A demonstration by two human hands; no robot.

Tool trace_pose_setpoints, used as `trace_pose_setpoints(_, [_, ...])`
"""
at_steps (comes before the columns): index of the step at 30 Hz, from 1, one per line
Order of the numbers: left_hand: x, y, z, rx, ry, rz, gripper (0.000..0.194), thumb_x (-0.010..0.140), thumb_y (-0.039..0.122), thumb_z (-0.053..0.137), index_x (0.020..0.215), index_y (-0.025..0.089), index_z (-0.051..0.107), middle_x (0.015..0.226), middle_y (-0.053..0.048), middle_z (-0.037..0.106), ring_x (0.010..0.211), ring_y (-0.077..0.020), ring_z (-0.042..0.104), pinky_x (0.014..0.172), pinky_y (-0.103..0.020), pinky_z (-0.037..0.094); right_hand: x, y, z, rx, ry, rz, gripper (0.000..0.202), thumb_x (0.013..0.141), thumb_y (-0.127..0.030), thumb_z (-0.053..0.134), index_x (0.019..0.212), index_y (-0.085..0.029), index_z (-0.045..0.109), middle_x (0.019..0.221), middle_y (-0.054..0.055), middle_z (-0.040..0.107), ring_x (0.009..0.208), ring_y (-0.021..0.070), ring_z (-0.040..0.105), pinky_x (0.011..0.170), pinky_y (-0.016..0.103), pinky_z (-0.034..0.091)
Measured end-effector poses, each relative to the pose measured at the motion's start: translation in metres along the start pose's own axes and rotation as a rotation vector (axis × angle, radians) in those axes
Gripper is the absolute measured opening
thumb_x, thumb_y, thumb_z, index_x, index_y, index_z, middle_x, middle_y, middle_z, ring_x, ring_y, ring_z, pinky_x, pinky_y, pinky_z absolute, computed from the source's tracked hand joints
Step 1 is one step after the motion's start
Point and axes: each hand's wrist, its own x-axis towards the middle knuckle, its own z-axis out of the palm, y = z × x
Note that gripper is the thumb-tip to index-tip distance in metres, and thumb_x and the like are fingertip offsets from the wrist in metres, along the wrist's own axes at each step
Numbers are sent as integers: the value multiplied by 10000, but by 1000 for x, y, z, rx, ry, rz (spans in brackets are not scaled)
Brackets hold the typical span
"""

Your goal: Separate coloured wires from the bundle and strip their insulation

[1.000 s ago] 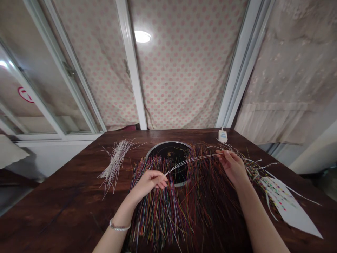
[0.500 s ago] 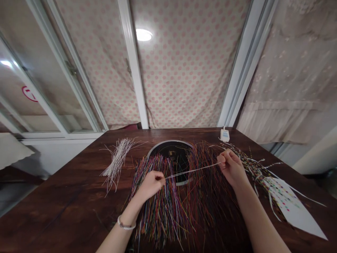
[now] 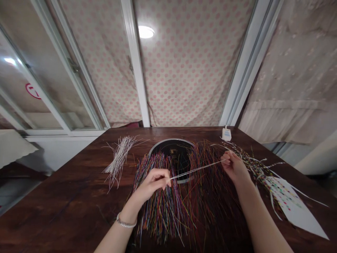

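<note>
A few thin white cords [image 3: 196,170] stretch between my two hands, rising slightly to the right. My left hand [image 3: 155,181] pinches their left end between thumb and fingers. At the other end, my right hand [image 3: 234,166] grips them with its fingers closed. Under my left hand lies a thick bundle of multicoloured cords [image 3: 160,218]. A second, darker reddish bundle of cords [image 3: 205,179] spreads below the stretched cords, nearer my right hand. The exact number of white cords cannot be made out.
A pile of white cords [image 3: 119,160] lies at the table's left. Behind the bundles sits a round black inset with a silver rim [image 3: 171,140]. On the right are dotted strands [image 3: 256,167], a white sheet [image 3: 308,218] and a small white box [image 3: 226,134].
My left hand has shifted a little to the right, its fingers now more extended over the pinch. My right hand has moved slightly right. The white cords stay stretched between them.
</note>
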Motion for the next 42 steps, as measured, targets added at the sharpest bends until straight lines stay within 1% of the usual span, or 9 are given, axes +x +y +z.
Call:
trace_pose_setpoints(5, [6,-10,-3,152,99,-103,197,778,213,464,655,129,593,515,14,494,533,-93,447,556,-219,321,3,5,-5,-107,123,-65,189,595,-218,748,714,-151,618,603,-28,531,496,29,476,421,105,448])
trace_pose_setpoints(9, [10,-19,-4,194,84,-210,190,759,201,451,659,129,596,536,6,537,534,-97,474,553,-218,347,3,8,-1,-177,188,-134,212,585,-238,756,763,-169,662,688,-2,618,561,58,551,483,133,505])
trace_pose_setpoints(14, [9,-20,-5,171,29,-244,199,768,230,449,725,117,607,632,-27,593,605,-115,532,586,-235,395,0,10,5,-161,143,-122,238,581,-204,759,799,-151,679,715,11,638,585,49,568,545,105,514])
trace_pose_setpoints(22, [8,-23,-5,195,-27,-262,219,797,266,447,799,118,608,644,-23,585,617,-110,544,603,-240,415,1,4,5,-83,111,-80,194,605,-187,741,784,-193,666,722,-13,612,581,54,554,504,125,522])
trace_pose_setpoints(29, [9,-30,-1,200,-64,-237,187,789,281,490,797,120,583,779,-59,628,760,-138,571,747,-292,426,-4,4,12,-44,6,-34,182,601,-196,746,758,-190,653,697,-23,576,578,36,512,504,108,492])
trace_pose_setpoints(32, [8,-33,2,102,-74,-252,196,765,290,546,870,125,547,857,-77,638,842,-155,578,804,-314,411,-7,6,17,-59,-19,-23,175,600,-201,745,750,-188,657,683,-20,569,568,38,503,504,118,485])
trace_pose_setpoints(35, [6,-32,6,-75,-104,-295,361,747,313,586,1036,123,485,913,-107,645,870,-167,589,840,-340,402,-9,9,20,-75,-35,-8,175,594,-213,750,744,-191,663,679,-17,574,565,40,504,496,122,479])
trace_pose_setpoints(38, [5,-26,11,-243,-135,-376,475,794,405,503,1160,110,435,987,-155,631,903,-184,593,863,-363,398,-11,15,21,-71,-59,21,192,591,-219,755,759,-189,668,685,-13,588,572,36,509,503,113,472])
trace_pose_setpoints(42, [5,-22,19,-398,-202,-439,536,832,497,361,1157,87,480,1006,-191,621,891,-201,605,856,-380,409,-13,25,24,-120,-88,40,192,594,-235,751,764,-192,672,686,-3,599,571,48,518,493,129,473])
